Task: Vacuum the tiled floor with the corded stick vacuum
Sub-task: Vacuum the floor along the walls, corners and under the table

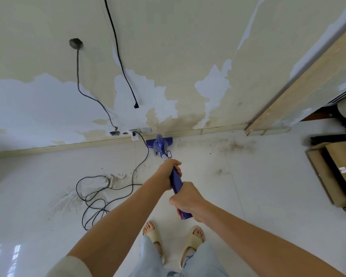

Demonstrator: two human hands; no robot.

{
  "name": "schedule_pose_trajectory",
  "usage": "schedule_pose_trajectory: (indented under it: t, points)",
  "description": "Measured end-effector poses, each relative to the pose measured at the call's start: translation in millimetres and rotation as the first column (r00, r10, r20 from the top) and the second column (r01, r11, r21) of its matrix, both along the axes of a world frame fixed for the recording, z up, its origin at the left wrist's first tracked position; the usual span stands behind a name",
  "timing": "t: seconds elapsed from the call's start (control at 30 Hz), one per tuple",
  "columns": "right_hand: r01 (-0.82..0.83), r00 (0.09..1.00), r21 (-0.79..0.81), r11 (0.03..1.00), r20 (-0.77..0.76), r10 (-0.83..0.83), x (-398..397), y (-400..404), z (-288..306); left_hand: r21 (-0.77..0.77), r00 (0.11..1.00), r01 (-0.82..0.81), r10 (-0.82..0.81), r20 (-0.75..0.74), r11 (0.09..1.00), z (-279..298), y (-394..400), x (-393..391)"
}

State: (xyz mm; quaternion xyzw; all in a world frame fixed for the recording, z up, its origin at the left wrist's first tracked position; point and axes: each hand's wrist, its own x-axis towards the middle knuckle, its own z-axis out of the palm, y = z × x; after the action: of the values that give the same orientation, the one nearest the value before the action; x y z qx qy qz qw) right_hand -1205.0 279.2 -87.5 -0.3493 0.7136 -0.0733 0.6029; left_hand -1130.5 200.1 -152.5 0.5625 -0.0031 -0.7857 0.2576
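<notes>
Both hands clench the vacuum [161, 145] handle: left hand [169, 172] forward, right hand [185, 199] behind. Head at skirting; sweep right into dirt [235, 146], minding cord [100, 196].

Vacuum head [158, 142], cord [100, 193] on floor [238, 206]

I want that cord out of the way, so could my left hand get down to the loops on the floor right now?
Probably not as things stand: the left hand grips the vacuum handle, and the cord lies low on the floor to its left. Nothing blocks the path, though.
</notes>
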Motion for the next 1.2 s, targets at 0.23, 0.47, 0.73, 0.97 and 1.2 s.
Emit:
schedule_pose_trajectory:
  t: [0.23, 0.47, 0.73, 0.97, 1.2]
  points:
    - [-0.155, 0.988, 0.023, 0.988, 0.013, 0.155, -6, 5, 14, 0.037, 0.997, -0.072, 0.071, 0.015, 0.997, 18, 13, 7]
    - [-0.151, 0.988, 0.028, 0.988, 0.041, 0.150, 29, 4, 15, 0.040, 0.995, -0.087, 0.086, 0.047, 0.995, 26, 14, 44]
    - [0.143, 0.977, 0.072, 0.987, 0.148, -0.152, 109, -7, 1, -0.033, 0.988, 0.083, -0.078, 0.132, 0.996, 11, -14, 100]
    - [0.291, 0.926, 0.085, 0.953, 0.224, -0.303, 197, -11, 3, -0.037, 0.946, 0.278, -0.267, 0.181, 0.960, 16, -29, 178]
    - [0.291, 0.933, 0.069, 0.954, 0.201, -0.299, 206, -13, 5, -0.044, 0.940, 0.304, -0.292, 0.178, 0.952, 21, -30, 187]
